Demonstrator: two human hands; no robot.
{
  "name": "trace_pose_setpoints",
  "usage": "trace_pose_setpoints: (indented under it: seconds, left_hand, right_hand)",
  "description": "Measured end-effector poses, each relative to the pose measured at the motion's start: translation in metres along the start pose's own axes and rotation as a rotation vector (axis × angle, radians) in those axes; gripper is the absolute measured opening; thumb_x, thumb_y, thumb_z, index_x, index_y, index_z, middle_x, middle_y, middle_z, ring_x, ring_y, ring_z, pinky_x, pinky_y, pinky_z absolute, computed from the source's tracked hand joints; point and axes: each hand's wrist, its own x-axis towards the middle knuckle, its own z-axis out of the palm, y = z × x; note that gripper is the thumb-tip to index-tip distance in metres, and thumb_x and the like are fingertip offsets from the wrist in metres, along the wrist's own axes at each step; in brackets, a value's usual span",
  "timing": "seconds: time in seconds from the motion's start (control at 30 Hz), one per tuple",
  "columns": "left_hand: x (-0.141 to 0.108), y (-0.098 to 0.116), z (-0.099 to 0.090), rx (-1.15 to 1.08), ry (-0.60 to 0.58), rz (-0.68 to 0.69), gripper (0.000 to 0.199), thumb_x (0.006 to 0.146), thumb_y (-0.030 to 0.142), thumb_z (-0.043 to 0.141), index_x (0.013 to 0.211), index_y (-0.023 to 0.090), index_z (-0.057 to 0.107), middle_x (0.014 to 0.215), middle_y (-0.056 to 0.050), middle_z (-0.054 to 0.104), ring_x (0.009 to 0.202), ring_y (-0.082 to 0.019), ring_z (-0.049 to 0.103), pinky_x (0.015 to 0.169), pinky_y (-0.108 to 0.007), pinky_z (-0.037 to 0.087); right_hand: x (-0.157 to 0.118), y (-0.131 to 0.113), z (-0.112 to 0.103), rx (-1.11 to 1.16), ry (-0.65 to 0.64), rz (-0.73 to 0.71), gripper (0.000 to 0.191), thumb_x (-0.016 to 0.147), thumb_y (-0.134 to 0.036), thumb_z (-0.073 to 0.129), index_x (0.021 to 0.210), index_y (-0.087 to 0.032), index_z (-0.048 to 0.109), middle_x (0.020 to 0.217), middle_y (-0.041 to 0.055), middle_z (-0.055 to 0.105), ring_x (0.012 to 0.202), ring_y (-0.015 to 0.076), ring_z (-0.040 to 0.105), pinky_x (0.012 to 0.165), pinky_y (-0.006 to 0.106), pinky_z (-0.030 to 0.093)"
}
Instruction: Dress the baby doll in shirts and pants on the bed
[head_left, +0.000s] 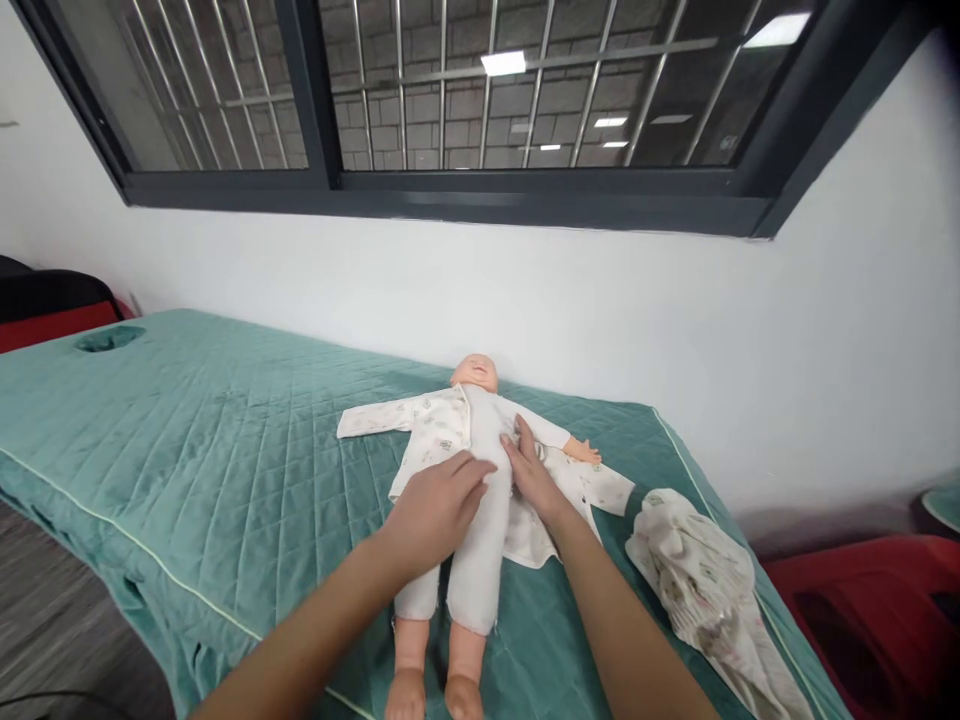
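A baby doll lies on its back, with a white cloth body and bare plastic head, hand and feet. A white printed baby shirt is spread open around and under it. One shirt sleeve reaches out to the left. On the right, the doll's cloth arm lies outside the shirt, over its other sleeve. My left hand is over the doll's belly, fingers curled together; what they hold, if anything, is hidden. Against the right side of the torso rests my right hand, its thumb and fingers apart.
A crumpled white printed garment lies to the right on the green quilted bed cover. The bed stands against a white wall under a barred window. A red plastic chair is at the right, and a face hole is far left.
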Motion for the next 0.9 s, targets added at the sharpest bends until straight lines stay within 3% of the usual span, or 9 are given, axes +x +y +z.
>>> trace_pose_setpoints:
  seconds: [0.1, 0.13, 0.2, 0.3, 0.4, 0.53, 0.63, 0.77, 0.9]
  left_hand:
    - [-0.053, -0.023, 0.004, -0.022, 0.327, -0.030, 0.035, 0.091, 0.019, 0.044, 0.118, 0.031, 0.065, 0.118, -0.009, 0.064, 0.113, -0.025, 0.060, 0.098, -0.043, 0.049]
    - [-0.067, -0.032, 0.007, -0.020, 0.428, -0.102, 0.035, 0.090, 0.019, 0.046, 0.118, 0.031, 0.064, 0.120, -0.010, 0.063, 0.116, -0.026, 0.058, 0.100, -0.045, 0.047]
    - [-0.083, -0.050, 0.014, -0.068, 0.514, -0.264, 0.039, 0.087, 0.021, 0.050, 0.124, 0.030, 0.060, 0.126, -0.010, 0.059, 0.120, -0.027, 0.055, 0.104, -0.048, 0.045]
    - [-0.080, -0.066, 0.023, -0.252, 0.463, -0.436, 0.045, 0.084, 0.027, 0.057, 0.129, 0.028, 0.055, 0.128, -0.008, 0.060, 0.119, -0.025, 0.057, 0.102, -0.045, 0.046]
    - [-0.062, -0.068, 0.024, -0.384, 0.418, -0.523, 0.035, 0.085, 0.034, 0.057, 0.118, 0.024, 0.061, 0.117, -0.007, 0.066, 0.107, -0.024, 0.062, 0.093, -0.040, 0.049]
    - [-0.052, -0.062, 0.020, -0.384, 0.448, -0.576, 0.017, 0.086, 0.033, 0.055, 0.094, 0.022, 0.064, 0.090, -0.003, 0.070, 0.080, -0.020, 0.063, 0.074, -0.033, 0.050]
    - [-0.065, -0.059, 0.018, -0.327, 0.478, -0.548, 0.012, 0.085, 0.032, 0.055, 0.088, 0.023, 0.064, 0.084, -0.002, 0.068, 0.076, -0.020, 0.062, 0.070, -0.032, 0.049]
    - [-0.084, -0.058, 0.019, -0.227, 0.442, -0.468, 0.015, 0.088, 0.035, 0.053, 0.088, 0.024, 0.063, 0.087, -0.003, 0.066, 0.081, -0.022, 0.062, 0.073, -0.034, 0.049]
    - [-0.071, -0.058, 0.013, -0.140, 0.569, -0.352, 0.021, 0.092, 0.037, 0.049, 0.100, 0.023, 0.064, 0.114, -0.007, 0.064, 0.111, -0.024, 0.058, 0.100, -0.041, 0.045]
  right_hand:
    - [-0.002, 0.001, 0.001, -0.019, 0.040, 0.001, 0.087, 0.089, -0.070, 0.042, 0.157, -0.022, 0.016, 0.164, 0.0090, 0.020, 0.151, 0.0210, 0.020, 0.123, 0.042, 0.014]
    - [-0.003, 0.001, 0.001, -0.033, 0.042, 0.000, 0.087, 0.089, -0.070, 0.041, 0.157, -0.022, 0.016, 0.164, 0.0085, 0.020, 0.151, 0.0210, 0.019, 0.123, 0.042, 0.014]
    - [-0.004, 0.001, 0.001, -0.057, 0.040, 0.006, 0.087, 0.089, -0.070, 0.040, 0.157, -0.023, 0.016, 0.163, 0.0081, 0.021, 0.150, 0.0213, 0.020, 0.123, 0.042, 0.015]
    - [-0.006, -0.001, 0.001, -0.081, 0.047, 0.027, 0.088, 0.089, -0.072, 0.039, 0.158, -0.022, 0.017, 0.162, 0.0088, 0.024, 0.149, 0.0224, 0.024, 0.123, 0.042, 0.018]
    - [-0.008, -0.001, 0.001, -0.084, 0.056, 0.021, 0.089, 0.089, -0.072, 0.039, 0.158, -0.020, 0.017, 0.162, 0.0101, 0.025, 0.149, 0.0235, 0.026, 0.123, 0.042, 0.018]
    - [-0.009, -0.001, -0.001, -0.088, 0.056, 0.001, 0.090, 0.089, -0.071, 0.040, 0.158, -0.018, 0.017, 0.161, 0.0121, 0.027, 0.148, 0.0243, 0.028, 0.122, 0.042, 0.019]
    - [-0.010, -0.002, -0.002, -0.105, 0.047, 0.011, 0.089, 0.089, -0.070, 0.040, 0.158, -0.018, 0.015, 0.159, 0.0135, 0.030, 0.146, 0.0252, 0.032, 0.121, 0.043, 0.022]
    - [-0.010, -0.003, -0.002, -0.112, 0.050, 0.010, 0.088, 0.090, -0.068, 0.040, 0.158, -0.017, 0.016, 0.159, 0.0139, 0.030, 0.146, 0.0261, 0.033, 0.121, 0.044, 0.022]
    - [-0.009, -0.002, -0.002, -0.101, 0.052, 0.004, 0.087, 0.090, -0.067, 0.041, 0.157, -0.016, 0.017, 0.161, 0.0133, 0.027, 0.146, 0.0263, 0.031, 0.121, 0.043, 0.021]
